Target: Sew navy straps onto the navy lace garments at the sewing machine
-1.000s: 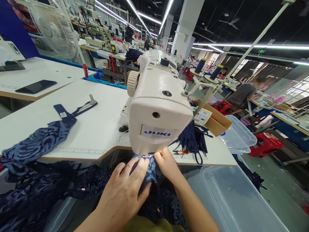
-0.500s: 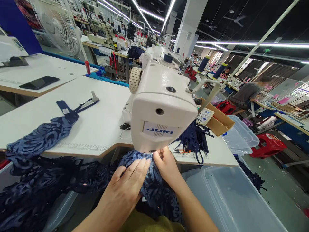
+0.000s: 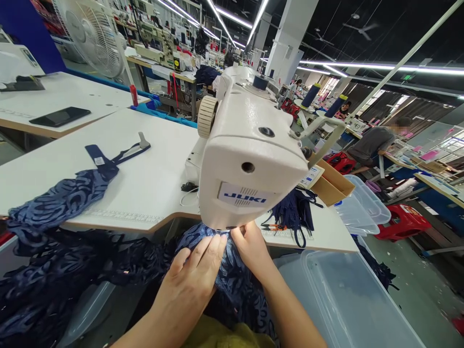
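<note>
Under the head of a white JUKI sewing machine (image 3: 250, 159) lies a blue patterned lace garment (image 3: 235, 270), which hangs down over my lap. My left hand (image 3: 197, 266) rests on the lace just left of the needle area, its fingers stretched out flat. On the other side, my right hand (image 3: 250, 246) pinches the garment's edge close to the needle area. The machine head hides the needle itself. Another blue lace piece (image 3: 65, 193) with a dark strap (image 3: 132, 151) is spread over the white table (image 3: 155, 164) at the left.
Dark navy straps (image 3: 295, 210) and orange-handled snips (image 3: 273, 227) lie right of the machine, near a cardboard box (image 3: 331, 181). A translucent plastic bin (image 3: 348, 290) stands at lower right. A black phone (image 3: 60, 116) rests on the neighbouring table. A person (image 3: 373, 142) sits at far right.
The view has shifted slightly, so the machine appears a little further right. Both hands keep nearly the same place on the lace garment.
</note>
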Tool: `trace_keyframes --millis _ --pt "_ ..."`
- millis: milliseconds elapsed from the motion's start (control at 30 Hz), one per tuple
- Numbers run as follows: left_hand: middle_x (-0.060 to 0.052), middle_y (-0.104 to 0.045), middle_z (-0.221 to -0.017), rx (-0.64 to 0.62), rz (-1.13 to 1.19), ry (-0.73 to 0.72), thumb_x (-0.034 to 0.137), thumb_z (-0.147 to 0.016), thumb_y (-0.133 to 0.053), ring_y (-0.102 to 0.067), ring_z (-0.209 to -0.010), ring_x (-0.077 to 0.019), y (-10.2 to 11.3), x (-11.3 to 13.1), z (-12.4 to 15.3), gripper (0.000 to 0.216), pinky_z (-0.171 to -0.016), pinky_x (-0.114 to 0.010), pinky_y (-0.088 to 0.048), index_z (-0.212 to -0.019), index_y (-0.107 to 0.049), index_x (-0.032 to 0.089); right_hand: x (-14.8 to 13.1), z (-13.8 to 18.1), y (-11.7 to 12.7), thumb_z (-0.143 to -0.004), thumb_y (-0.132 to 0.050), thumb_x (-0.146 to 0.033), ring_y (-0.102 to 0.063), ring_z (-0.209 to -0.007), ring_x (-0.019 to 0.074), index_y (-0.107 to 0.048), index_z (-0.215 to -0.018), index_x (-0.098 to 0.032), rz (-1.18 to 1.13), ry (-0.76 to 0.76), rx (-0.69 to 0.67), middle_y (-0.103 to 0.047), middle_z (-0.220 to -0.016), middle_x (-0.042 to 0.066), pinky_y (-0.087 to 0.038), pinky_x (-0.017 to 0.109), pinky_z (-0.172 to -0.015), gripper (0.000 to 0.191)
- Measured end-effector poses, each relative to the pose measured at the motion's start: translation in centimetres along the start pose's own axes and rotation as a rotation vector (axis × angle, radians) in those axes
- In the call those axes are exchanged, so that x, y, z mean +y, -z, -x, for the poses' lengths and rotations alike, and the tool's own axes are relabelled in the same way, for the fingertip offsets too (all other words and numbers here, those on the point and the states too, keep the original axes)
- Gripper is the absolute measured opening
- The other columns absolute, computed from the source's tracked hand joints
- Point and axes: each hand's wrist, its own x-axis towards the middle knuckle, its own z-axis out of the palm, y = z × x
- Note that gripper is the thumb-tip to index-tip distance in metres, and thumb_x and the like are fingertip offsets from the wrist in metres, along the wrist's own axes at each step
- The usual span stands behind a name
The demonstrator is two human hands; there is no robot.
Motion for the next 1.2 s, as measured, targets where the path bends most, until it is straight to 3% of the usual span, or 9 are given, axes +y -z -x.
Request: trace_keyframes --millis 333,533,867,1000,1133,1200 --pt "-0.002 -0.064 -0.124 0.011 -0.004 -0.016 0.012 -0.091 -0.037 -0.057 -0.110 -0.0167 -0.1 -0.2 0.0 0.040 -0.087 -0.035 -0.032 -0.124 -0.058 0.018 0.2 0.1 -0.1 -0.083 -0.046 -0.019 -0.050 -0.064 0.0145 -0.046 -0.079 -0.023 -0.011 -0.021 -0.003 -0.053 -0.068 -0.004 -0.036 0.026 -0.060 0.005" --pt "-0.003 -0.066 -0.121 0.083 -0.066 -0.052 0.015 -0.090 -0.036 -0.055 -0.108 -0.0179 -0.7 -0.5 0.3 0.038 -0.089 -0.034 -0.032 -0.118 -0.063 0.016 0.8 0.2 -0.5 -0.085 -0.045 -0.024 -0.053 -0.070 0.0171 -0.050 -0.081 -0.021 0.027 -0.042 -0.021 -0.058 -0.074 0.000 -0.039 0.029 -0.067 0.007" --pt "-0.005 -0.063 -0.120 0.136 -0.176 -0.080 0.017 -0.086 -0.042 -0.048 -0.110 -0.0184 -1.9 -1.2 1.0 0.039 -0.094 -0.032 -0.031 -0.120 -0.062 0.017 4.7 0.5 -1.2 -0.091 -0.042 -0.046 -0.054 -0.077 0.0202 -0.051 -0.081 -0.023 -0.148 -0.054 0.026 -0.055 -0.074 0.001 -0.043 0.029 -0.069 0.026" --pt "-0.005 -0.060 -0.122 0.116 -0.214 -0.101 0.019 -0.085 -0.046 -0.047 -0.111 -0.0189 -2.1 -0.9 1.0 0.038 -0.096 -0.032 -0.030 -0.120 -0.061 0.017 6.6 1.5 -0.6 -0.091 -0.042 -0.053 -0.056 -0.074 0.0219 -0.058 -0.076 -0.023 -0.138 -0.113 -0.072 -0.059 -0.074 0.003 -0.045 0.033 -0.073 0.037" --pt "-0.005 -0.058 -0.125 0.111 -0.250 -0.126 0.023 -0.083 -0.051 -0.046 -0.113 -0.0188 -2.2 -1.0 1.0 0.040 -0.097 -0.032 -0.031 -0.123 -0.059 0.019 7.8 2.8 0.0 -0.091 -0.040 -0.057 -0.059 -0.083 0.0240 -0.064 -0.074 -0.020 -0.242 -0.206 -0.318 -0.064 -0.076 0.004 -0.045 0.036 -0.085 0.047" --pt "-0.004 -0.058 -0.126 0.084 -0.231 -0.146 0.024 -0.084 -0.052 -0.047 -0.114 -0.0185 -2.1 -1.2 0.9 0.041 -0.098 -0.031 -0.032 -0.125 -0.058 0.021 8.0 3.2 0.1 -0.092 -0.040 -0.057 -0.059 -0.079 0.0219 -0.063 -0.075 -0.018 -0.341 -0.246 -0.386 -0.062 -0.075 0.003 -0.045 0.036 -0.082 0.048"
